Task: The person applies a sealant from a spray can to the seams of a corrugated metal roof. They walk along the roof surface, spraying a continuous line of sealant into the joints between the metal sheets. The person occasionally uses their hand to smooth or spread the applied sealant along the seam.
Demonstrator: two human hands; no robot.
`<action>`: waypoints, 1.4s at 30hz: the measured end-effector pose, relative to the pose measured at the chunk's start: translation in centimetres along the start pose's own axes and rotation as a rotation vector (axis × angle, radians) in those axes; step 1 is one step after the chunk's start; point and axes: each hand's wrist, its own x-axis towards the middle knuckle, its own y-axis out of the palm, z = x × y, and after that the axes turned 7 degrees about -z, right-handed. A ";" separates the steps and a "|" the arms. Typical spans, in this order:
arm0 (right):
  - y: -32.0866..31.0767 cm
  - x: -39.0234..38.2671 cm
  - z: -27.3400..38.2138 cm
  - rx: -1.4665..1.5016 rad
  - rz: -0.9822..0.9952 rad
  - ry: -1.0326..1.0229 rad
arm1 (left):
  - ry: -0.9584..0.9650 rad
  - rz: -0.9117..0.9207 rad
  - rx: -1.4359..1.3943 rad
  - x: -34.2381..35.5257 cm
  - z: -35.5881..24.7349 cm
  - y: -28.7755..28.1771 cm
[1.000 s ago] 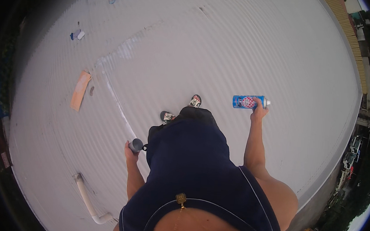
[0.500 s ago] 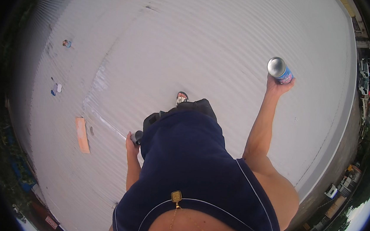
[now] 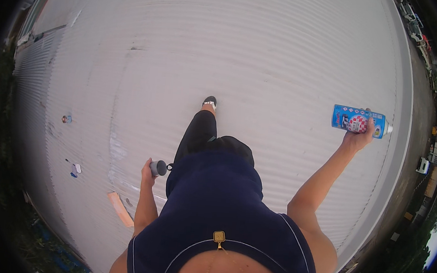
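Observation:
Out to the right, my right hand (image 3: 360, 141) is wrapped round a blue aerosol can (image 3: 350, 120) with a red-and-white checked patch. The can lies on its side in my grip, its pale top end pointing right toward the roof edge. Low at my left side, my left hand (image 3: 147, 173) holds a grey round cup-shaped cap (image 3: 159, 168), its hollow mouth turned toward my body. Part of the left fingers is hidden behind it. Both hands are above the ribbed roof (image 3: 286, 54).
One sandalled foot (image 3: 209, 103) shows ahead on the roof. To the left lie an orange-pink strip (image 3: 120, 209), a small white-and-blue item (image 3: 76, 169) and a small blue-and-brown item (image 3: 66, 119). The roof edge (image 3: 401, 125) runs down the right, with parked vehicles (image 3: 417, 29) below.
My right hand has moved outward and turned the can from bottom-up to sideways. The left hand keeps the cap, whose mouth now shows more. A leg has stepped forward; the roof items have shifted downward in view.

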 end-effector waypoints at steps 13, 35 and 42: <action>15.7 7.9 -3.5 0.066 -0.116 0.178 | 0.251 0.139 0.187 1.1 -22.3 27.2; 39.6 23.9 -18.3 0.147 0.309 0.351 | 0.088 -0.203 0.049 1.2 -26.3 38.7; 50.2 35.9 -18.1 0.373 0.196 0.293 | 0.187 -0.289 -0.205 -4.9 -25.8 46.0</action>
